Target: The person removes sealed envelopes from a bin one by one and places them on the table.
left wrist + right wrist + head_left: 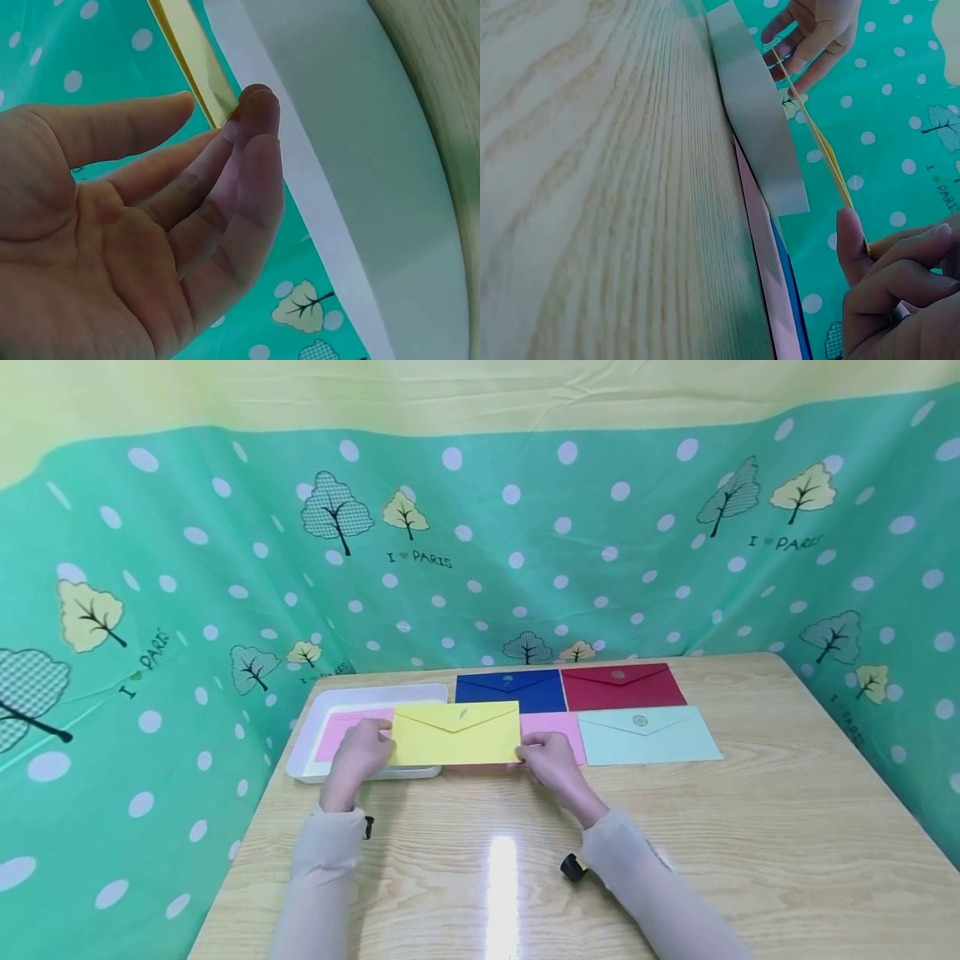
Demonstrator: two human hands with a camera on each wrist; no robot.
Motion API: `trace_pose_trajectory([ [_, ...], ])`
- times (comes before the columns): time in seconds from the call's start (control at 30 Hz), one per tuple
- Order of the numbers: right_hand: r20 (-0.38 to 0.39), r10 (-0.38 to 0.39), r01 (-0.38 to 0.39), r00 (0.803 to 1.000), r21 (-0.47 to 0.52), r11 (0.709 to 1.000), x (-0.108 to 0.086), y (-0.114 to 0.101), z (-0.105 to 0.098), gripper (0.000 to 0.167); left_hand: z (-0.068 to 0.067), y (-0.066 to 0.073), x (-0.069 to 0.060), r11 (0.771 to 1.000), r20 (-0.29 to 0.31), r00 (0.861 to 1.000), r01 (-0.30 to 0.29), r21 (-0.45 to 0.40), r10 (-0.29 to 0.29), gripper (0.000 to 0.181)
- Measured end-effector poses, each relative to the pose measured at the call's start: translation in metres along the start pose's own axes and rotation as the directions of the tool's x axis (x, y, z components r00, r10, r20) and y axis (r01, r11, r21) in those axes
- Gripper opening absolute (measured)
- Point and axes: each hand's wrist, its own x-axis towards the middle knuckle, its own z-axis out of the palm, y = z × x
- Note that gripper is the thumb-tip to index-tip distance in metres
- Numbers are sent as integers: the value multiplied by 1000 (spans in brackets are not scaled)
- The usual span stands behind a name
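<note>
A yellow envelope (456, 745) with a pointed flap is held up between both hands, above the right part of a white tray (298, 763) and the table beside it. My left hand (363, 750) holds its left end, thumb on one side and fingertips at the corner in the left wrist view. At the lower right corner, my right hand (553, 762) pinches it between thumb and fingers; the right wrist view shows the envelope (826, 154) nearly edge-on. Inside the tray lies a pink envelope (330, 739), partly covered by the left hand and the yellow envelope.
Behind the yellow envelope, another pink envelope (561, 725) lies on the wooden table (757, 843). Around it are a blue envelope (513, 692), a red envelope (624, 687) and a pale mint envelope (648, 739). A green dotted curtain (517, 560) encloses the table's back and sides.
</note>
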Motion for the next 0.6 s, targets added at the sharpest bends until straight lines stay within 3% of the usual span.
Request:
trace_pose_trajectory([
  [0.33, 7, 6, -6, 1000, -2, 1000, -4, 3, -11, 33, 12, 7, -11, 1000, -34, 999, -17, 17, 18, 51],
  [0.6, 12, -13, 13, 1000, -3, 1000, -8, 6, -21, 31, 16, 13, -12, 999, -33, 999, -42, 20, 42, 51],
])
